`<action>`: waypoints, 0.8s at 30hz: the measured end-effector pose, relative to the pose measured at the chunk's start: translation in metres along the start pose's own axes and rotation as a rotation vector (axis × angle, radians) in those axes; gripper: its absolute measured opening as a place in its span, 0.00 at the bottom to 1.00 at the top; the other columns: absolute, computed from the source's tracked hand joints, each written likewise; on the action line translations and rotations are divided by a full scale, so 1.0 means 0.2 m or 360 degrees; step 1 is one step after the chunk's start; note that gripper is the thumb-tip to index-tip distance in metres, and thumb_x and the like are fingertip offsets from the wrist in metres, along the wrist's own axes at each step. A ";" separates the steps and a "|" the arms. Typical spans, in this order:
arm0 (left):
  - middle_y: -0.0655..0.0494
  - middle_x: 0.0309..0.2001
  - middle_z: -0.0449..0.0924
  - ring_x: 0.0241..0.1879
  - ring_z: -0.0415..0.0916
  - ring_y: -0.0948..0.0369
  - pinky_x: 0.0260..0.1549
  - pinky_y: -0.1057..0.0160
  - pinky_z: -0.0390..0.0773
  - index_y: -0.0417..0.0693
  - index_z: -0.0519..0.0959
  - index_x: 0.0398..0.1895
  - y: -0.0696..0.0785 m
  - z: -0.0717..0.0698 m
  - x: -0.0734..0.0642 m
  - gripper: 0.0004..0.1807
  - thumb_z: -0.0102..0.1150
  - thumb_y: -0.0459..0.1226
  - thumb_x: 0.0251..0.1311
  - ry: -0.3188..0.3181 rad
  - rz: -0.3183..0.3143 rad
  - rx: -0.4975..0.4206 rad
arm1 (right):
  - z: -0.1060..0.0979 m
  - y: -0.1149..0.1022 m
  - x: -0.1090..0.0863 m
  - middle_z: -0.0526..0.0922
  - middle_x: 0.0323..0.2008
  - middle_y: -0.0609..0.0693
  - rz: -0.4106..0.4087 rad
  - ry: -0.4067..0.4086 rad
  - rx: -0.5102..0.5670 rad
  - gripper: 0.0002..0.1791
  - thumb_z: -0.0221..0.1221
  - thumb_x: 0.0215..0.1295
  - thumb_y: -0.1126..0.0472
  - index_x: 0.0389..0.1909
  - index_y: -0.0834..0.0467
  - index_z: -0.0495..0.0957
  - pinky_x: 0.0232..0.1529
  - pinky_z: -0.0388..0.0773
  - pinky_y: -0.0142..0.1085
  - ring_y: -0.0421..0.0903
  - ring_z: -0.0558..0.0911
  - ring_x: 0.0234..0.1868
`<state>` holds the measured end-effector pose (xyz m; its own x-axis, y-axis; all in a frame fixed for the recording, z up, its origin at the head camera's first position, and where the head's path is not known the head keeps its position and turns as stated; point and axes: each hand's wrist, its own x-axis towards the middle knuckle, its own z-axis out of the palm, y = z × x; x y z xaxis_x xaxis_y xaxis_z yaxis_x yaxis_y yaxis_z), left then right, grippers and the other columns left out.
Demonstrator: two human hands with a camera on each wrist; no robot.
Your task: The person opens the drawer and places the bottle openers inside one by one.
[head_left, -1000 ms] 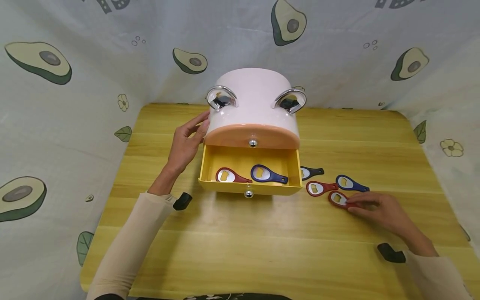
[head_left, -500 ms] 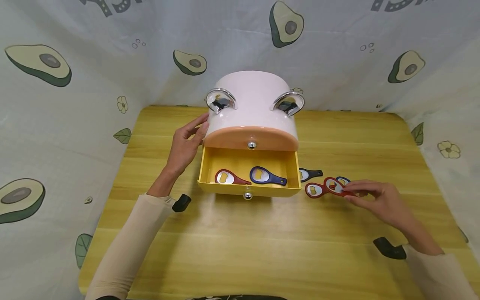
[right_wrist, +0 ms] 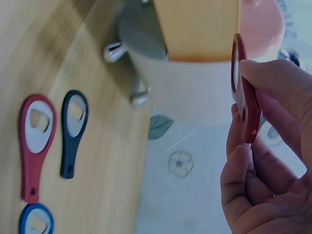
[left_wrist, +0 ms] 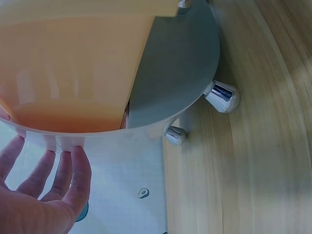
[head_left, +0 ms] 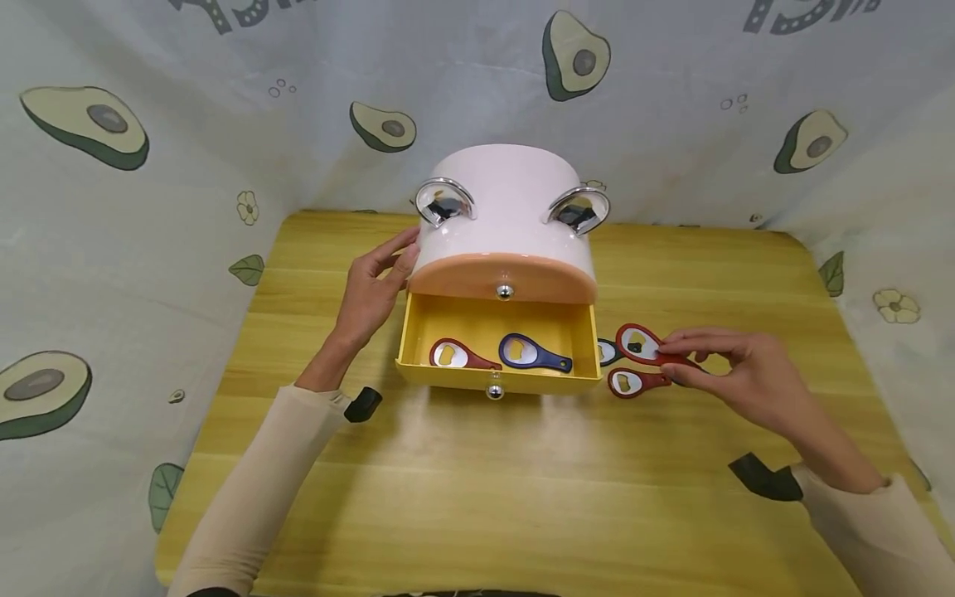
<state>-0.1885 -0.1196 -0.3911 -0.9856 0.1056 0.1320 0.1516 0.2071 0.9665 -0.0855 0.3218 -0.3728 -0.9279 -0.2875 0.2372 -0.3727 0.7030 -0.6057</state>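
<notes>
My right hand [head_left: 757, 373] pinches a red bottle opener [head_left: 643, 346] by its handle, raised above the table to the right of the drawer. My left hand [head_left: 369, 294] rests its extended fingertips on the left side of a white drawer box [head_left: 511, 199]. The box's yellow lower drawer [head_left: 448, 376] is pulled out. Inside it lie a red bottle opener [head_left: 462, 356] and a blue bottle opener [head_left: 545, 359]. Beside the drawer on the table are another red bottle opener [head_left: 652, 381] and a dark one [right_wrist: 69, 151], with a blue one [right_wrist: 37, 207] beyond, hidden in the head view.
Two chrome eye-shaped pieces [head_left: 445, 201] stick up from the box top. Its orange upper drawer [head_left: 470, 276] is closed. The box stands on short chrome feet [left_wrist: 223, 96] on a wooden table [head_left: 477, 506]. A curtain [head_left: 477, 75] printed with avocados hangs behind.
My right hand has lifted the red bottle opener off the table and carried it left and upward towards the drawer. My left hand stays at the box's side.
</notes>
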 end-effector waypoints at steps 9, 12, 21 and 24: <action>0.58 0.67 0.75 0.58 0.75 0.57 0.54 0.53 0.83 0.58 0.74 0.69 0.00 -0.01 0.00 0.22 0.52 0.47 0.75 -0.0007 -0.0003 0.0004 | 0.01 -0.22 0.13 0.88 0.43 0.46 -0.0078 -0.0131 0.0000 0.16 0.74 0.52 0.67 0.42 0.49 0.90 0.29 0.73 0.20 0.24 0.77 0.45; 0.58 0.67 0.75 0.58 0.75 0.57 0.54 0.53 0.83 0.57 0.74 0.69 0.00 -0.01 0.00 0.22 0.52 0.46 0.75 -0.0003 -0.0006 0.0006 | 0.04 -0.29 0.19 0.88 0.45 0.47 -0.0070 -0.0202 -0.0016 0.14 0.74 0.55 0.62 0.43 0.46 0.89 0.23 0.73 0.26 0.23 0.77 0.44; 0.57 0.66 0.76 0.58 0.75 0.57 0.50 0.60 0.85 0.57 0.74 0.69 0.01 0.00 0.00 0.22 0.52 0.46 0.74 -0.0009 -0.0004 0.0007 | 0.18 -0.41 0.32 0.89 0.43 0.43 -0.0184 -0.0271 0.0001 0.12 0.73 0.56 0.61 0.41 0.46 0.90 0.19 0.67 0.27 0.33 0.80 0.38; 0.57 0.67 0.75 0.58 0.75 0.57 0.50 0.59 0.85 0.57 0.75 0.69 0.01 0.00 0.00 0.22 0.52 0.46 0.74 -0.0005 -0.0004 0.0012 | 0.23 -0.44 0.34 0.89 0.41 0.43 -0.0214 -0.0254 0.0025 0.11 0.74 0.55 0.62 0.39 0.48 0.90 0.18 0.64 0.28 0.34 0.78 0.34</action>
<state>-0.1883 -0.1201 -0.3895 -0.9858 0.1080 0.1288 0.1496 0.2144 0.9652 -0.1159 0.2104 -0.3387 -0.8564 -0.4784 0.1943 -0.4919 0.6414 -0.5887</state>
